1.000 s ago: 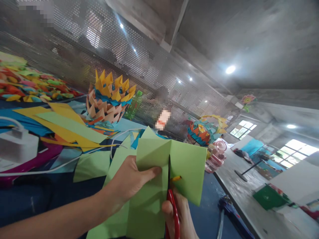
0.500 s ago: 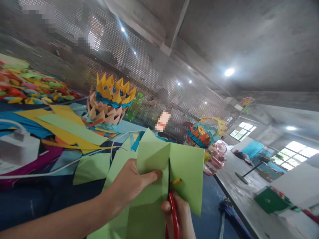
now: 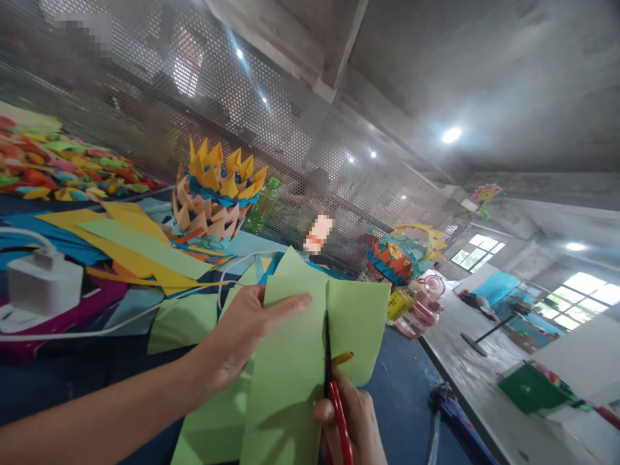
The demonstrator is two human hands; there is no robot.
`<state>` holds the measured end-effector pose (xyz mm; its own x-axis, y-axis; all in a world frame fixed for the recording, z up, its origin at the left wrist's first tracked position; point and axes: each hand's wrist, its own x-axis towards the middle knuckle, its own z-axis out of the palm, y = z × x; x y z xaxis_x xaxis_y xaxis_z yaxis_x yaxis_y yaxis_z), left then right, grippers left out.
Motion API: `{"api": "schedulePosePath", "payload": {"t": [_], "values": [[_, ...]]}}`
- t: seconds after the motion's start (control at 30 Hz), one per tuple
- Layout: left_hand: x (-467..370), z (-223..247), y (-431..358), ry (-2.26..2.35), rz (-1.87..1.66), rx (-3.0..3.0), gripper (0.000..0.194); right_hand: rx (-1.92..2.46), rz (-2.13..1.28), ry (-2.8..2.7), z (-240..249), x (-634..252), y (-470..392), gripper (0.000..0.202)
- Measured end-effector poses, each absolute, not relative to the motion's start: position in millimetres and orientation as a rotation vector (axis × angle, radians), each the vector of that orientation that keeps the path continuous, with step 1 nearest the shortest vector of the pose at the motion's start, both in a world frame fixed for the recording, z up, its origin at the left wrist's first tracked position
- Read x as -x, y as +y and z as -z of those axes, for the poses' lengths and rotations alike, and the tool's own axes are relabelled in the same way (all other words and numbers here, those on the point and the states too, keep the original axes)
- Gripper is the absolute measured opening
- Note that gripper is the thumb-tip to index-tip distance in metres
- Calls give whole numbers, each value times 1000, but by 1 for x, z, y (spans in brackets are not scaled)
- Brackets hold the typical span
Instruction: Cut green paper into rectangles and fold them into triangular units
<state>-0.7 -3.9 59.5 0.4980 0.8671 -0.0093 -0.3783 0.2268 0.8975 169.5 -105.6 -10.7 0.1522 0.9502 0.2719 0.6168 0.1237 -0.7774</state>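
Observation:
A sheet of light green paper (image 3: 290,361) is pinched at its upper left edge by my left hand (image 3: 247,332), the thumb lying flat on its face. Red-handled scissors (image 3: 340,420) are gripped in my right hand (image 3: 353,413) at the lower right of the sheet. Their dark blades point away from me along a slit that runs up the paper, with a narrower green flap (image 3: 358,316) to the right. A small yellow stick-like piece pokes out near my right fingers. More green sheets lie beneath the held one.
Folded-paper basket (image 3: 213,194), green bottle (image 3: 265,205) and a second basket (image 3: 392,255) stand behind. Coloured strips (image 3: 130,248), a white charger (image 3: 44,281) on a purple power strip and its cable lie left. A pink bottle (image 3: 421,310) and blue tool (image 3: 455,420) are right.
My left hand has shifted slightly left and up on the sheet. The slit's two sides have parted at the top, and the right flap now hangs apart from the left part.

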Motion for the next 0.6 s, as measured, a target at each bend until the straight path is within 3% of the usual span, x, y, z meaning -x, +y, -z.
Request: {"api": "schedulePosePath", "payload": {"t": [0.2,0.43,0.6], "values": [[-2,-57,-6,644,-976,-1071,27,1465,-438,-1679,7,-169,-104,72],[-4,-60,-10,785,-1051,-1187,18,1530,-173,-1754,-6,-163,-115,79],[-6,-58,-13,809,-1075,-1212,17,1555,-53,-1658,-4,-161,-120,72]]}}
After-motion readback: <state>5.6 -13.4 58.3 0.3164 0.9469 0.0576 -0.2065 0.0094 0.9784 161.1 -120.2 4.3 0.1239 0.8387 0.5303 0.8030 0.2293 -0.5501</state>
